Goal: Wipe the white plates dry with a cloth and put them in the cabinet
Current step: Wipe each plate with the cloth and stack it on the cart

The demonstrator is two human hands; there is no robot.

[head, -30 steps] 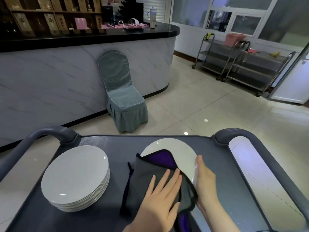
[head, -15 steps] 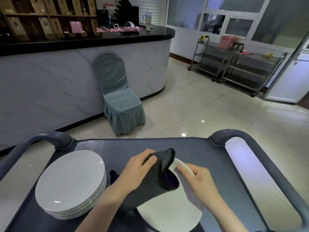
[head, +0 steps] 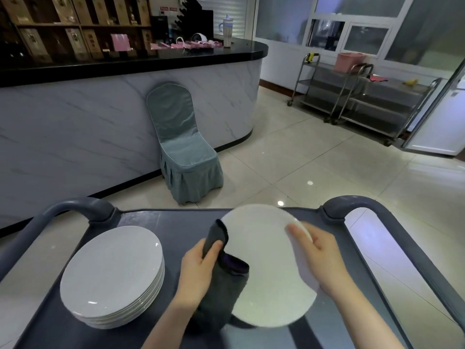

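A white plate is held up, tilted, just above the top of a dark grey cart, near the cart's middle and right. Its edges look slightly blurred. The right hand grasps the plate's right rim, with the thumb lying across the face. The left hand clutches a dark grey cloth with a purple inner side, its thumb pinching the cloth's upper fold. The cloth is folded against the plate's left edge and hangs down past the plate's lower left.

To the left on the same cart sits a stack of white plates, apart from the held plate, with the left hand between them. The cart has 2 curved grey handles at its far corners.

Beyond the cart, on a pale tiled floor, 1 chair in a blue-green cover stands against a curved counter with a marble-look front and a black top. A lidded tumbler stands on the counter. Far right, steel trolleys stand by the wall, one carrying a pink basket.
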